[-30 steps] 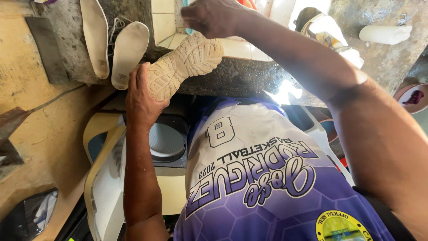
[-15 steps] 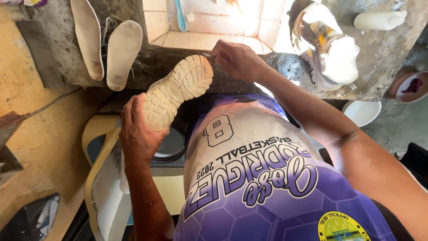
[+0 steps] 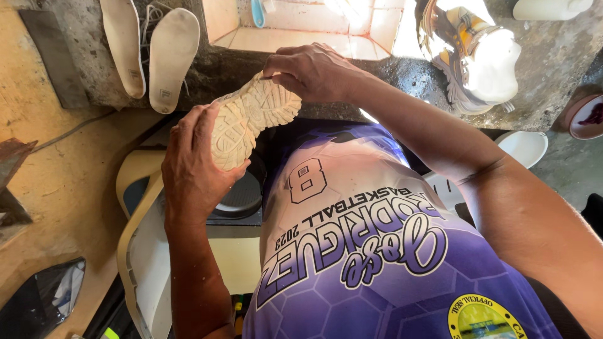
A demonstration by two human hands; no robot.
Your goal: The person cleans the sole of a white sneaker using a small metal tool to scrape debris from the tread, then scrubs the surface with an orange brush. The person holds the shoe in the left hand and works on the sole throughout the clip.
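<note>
A pale, dirty shoe (image 3: pixel 251 122) is held sole-up in front of my chest, its lugged tread facing me. My left hand (image 3: pixel 195 166) wraps around its heel end from below. My right hand (image 3: pixel 311 69) pinches the toe end with fingers curled over the edge. What lies inside the right fingers is hidden. Below the shoe is my purple and white jersey (image 3: pixel 370 251).
Two white insoles (image 3: pixel 169 53) lie on the rough stone counter (image 3: pixel 377 85) at the upper left. A second shoe, white and tan (image 3: pixel 474 53), sits on the counter at the right beside a tiled basin (image 3: pixel 301 28). A cream washing machine (image 3: pixel 141 251) stands below left; a white bowl (image 3: pixel 521 147) is at right.
The shoe has come down from the counter edge toward my chest. My right hand dropped from above the basin onto the shoe's toe end.
</note>
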